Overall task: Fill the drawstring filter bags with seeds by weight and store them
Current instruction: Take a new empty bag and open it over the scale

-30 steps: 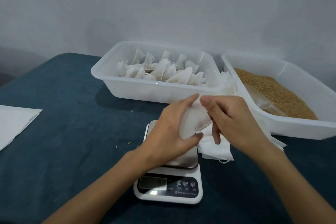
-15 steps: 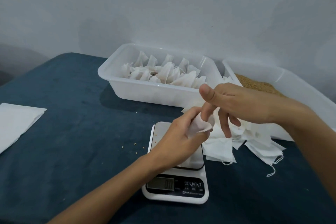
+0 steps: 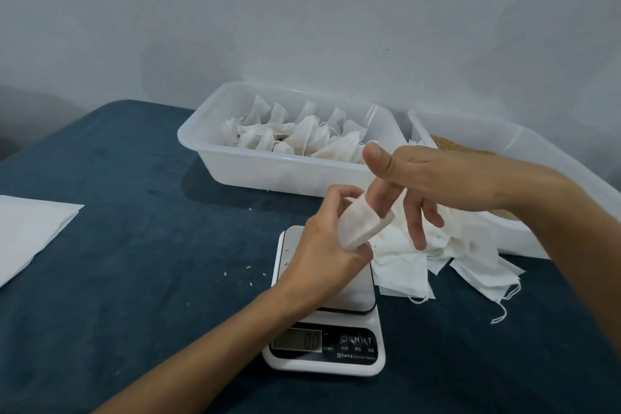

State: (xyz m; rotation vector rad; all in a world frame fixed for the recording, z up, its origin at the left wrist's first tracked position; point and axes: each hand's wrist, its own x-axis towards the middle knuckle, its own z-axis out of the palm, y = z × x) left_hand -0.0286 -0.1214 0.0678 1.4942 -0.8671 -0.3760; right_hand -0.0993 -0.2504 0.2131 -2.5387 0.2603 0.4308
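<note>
Both hands meet above the scale: the left hand grips a white filter bag, and two fingers of the right hand now sit inside its mouth, thumb raised. Half a second ago they were less deep. At the table's far edge stand the tray of filled bags and the seed tray. Empty bags lie right of the scale.

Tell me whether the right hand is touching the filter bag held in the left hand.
Touching. The head view shows right hand fingers pushed inside the filter bag, which the left hand grips.
</note>
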